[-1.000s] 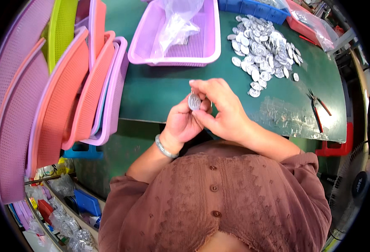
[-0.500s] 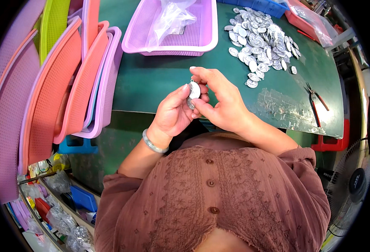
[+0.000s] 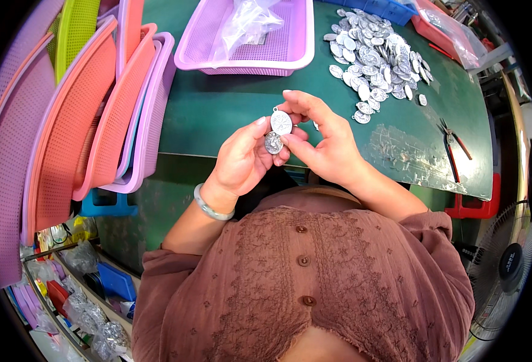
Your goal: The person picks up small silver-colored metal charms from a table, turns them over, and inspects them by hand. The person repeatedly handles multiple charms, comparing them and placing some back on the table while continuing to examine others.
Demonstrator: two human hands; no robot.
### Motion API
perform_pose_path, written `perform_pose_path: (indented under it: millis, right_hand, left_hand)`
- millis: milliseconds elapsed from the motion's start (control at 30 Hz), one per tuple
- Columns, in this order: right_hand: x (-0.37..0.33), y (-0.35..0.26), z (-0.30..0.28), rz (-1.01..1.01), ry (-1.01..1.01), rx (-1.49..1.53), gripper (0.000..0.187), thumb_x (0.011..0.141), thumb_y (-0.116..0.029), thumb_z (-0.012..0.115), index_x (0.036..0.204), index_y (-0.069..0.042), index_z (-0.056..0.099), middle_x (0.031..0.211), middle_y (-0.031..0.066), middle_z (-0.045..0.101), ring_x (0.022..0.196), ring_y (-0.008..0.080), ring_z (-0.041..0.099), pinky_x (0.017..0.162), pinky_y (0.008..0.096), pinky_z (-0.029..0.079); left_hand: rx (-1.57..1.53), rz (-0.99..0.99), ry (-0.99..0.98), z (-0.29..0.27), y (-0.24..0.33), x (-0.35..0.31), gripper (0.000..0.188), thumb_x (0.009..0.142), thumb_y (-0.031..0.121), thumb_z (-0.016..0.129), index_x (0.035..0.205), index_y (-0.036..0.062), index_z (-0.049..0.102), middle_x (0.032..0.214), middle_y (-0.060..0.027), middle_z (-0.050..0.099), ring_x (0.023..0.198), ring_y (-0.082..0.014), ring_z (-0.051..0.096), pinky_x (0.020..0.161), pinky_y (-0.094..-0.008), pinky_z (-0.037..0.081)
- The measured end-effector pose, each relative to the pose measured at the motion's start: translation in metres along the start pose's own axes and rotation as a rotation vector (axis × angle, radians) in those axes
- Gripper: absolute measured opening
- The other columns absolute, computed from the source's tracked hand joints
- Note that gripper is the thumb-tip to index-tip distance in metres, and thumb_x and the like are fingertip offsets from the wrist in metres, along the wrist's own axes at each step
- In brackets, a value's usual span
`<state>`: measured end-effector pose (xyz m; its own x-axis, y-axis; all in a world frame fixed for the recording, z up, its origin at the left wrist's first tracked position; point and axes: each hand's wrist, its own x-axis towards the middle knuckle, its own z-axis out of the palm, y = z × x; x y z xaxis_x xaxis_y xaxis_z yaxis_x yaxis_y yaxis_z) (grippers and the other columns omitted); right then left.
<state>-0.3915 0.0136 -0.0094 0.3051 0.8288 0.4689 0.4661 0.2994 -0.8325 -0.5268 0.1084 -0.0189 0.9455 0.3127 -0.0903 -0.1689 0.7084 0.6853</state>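
Two silvery oval medals are between my hands, over the near edge of the green table. The upper medal [image 3: 282, 123] has a small loop at its top and a pale engraved face. Below it a darker medal [image 3: 273, 143] with a raised figure rests against the fingers. My left hand [image 3: 245, 155] is closed around them from the left, its thumb beside the upper medal. With its thumb on the medals' right edge, my right hand [image 3: 326, 142] grips from the other side, forefinger raised and curved. A large pile of similar medals [image 3: 374, 57] lies farther back to the right.
A purple basket [image 3: 242, 65] holding a clear plastic bag [image 3: 242, 30] stands at the back. Stacked coloured baskets [image 3: 67, 139] rise on the left. Red-handled pliers [image 3: 450, 148] lie at the right, with a fan [image 3: 510, 265] beyond the table's edge.
The medals in my hands have come apart and turned, so two faces now show instead of one overlapping stack. My right forefinger has lifted slightly, and my left hand has shifted a little left.
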Motion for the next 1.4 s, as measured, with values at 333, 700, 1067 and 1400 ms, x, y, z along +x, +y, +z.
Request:
perform_pose_path:
  millis: [333, 700, 1067, 1400]
  right_hand:
    - [-0.002, 0.011, -0.007, -0.028, 0.038, -0.001, 0.052, 0.071, -0.001, 0.063, 0.119, -0.004, 0.046, 0.103, 0.0110, 0.059, 0.092, 0.0214, 0.059, 0.075, 0.0303, 0.048]
    - [0.004, 0.006, -0.021, 0.477, 0.098, 0.695, 0.043, 0.080, -0.005, 0.059, 0.118, 0.005, 0.042, 0.105, 0.0118, 0.056, 0.096, 0.0138, 0.054, 0.084, 0.0279, 0.044]
    - [0.001, 0.014, -0.021, 0.521, 0.066, 0.689, 0.043, 0.080, -0.003, 0.059, 0.120, 0.001, 0.042, 0.108, 0.0095, 0.056, 0.091, 0.0130, 0.055, 0.078, 0.0251, 0.044]
    - [-0.005, 0.017, -0.014, 0.265, -0.051, 0.236, 0.048, 0.078, 0.001, 0.058, 0.122, 0.000, 0.041, 0.110, 0.0089, 0.056, 0.093, 0.0118, 0.055, 0.080, 0.0250, 0.043]
  left_hand:
    - [-0.067, -0.028, -0.054, 0.004, 0.004, 0.005, 0.043, 0.093, 0.024, 0.031, 0.124, -0.0053, 0.038, 0.117, -0.0148, 0.051, 0.091, -0.0150, 0.052, 0.081, -0.0289, 0.042]
    - [-0.184, -0.030, 0.004, -0.002, 0.005, 0.011, 0.042, 0.090, 0.008, 0.037, 0.126, -0.0120, 0.031, 0.117, -0.0206, 0.048, 0.114, -0.0296, 0.046, 0.101, -0.0378, 0.034]
    - [0.032, -0.017, 0.341, 0.003, 0.005, 0.011, 0.026, 0.092, 0.015, 0.043, 0.105, -0.0064, 0.049, 0.095, -0.0175, 0.059, 0.093, -0.0274, 0.059, 0.083, -0.0351, 0.050]
    - [-0.183, -0.032, 0.226, 0.004, 0.014, 0.006, 0.043, 0.094, 0.028, 0.032, 0.114, -0.0092, 0.043, 0.109, -0.0228, 0.053, 0.101, -0.0322, 0.055, 0.089, -0.0418, 0.045]
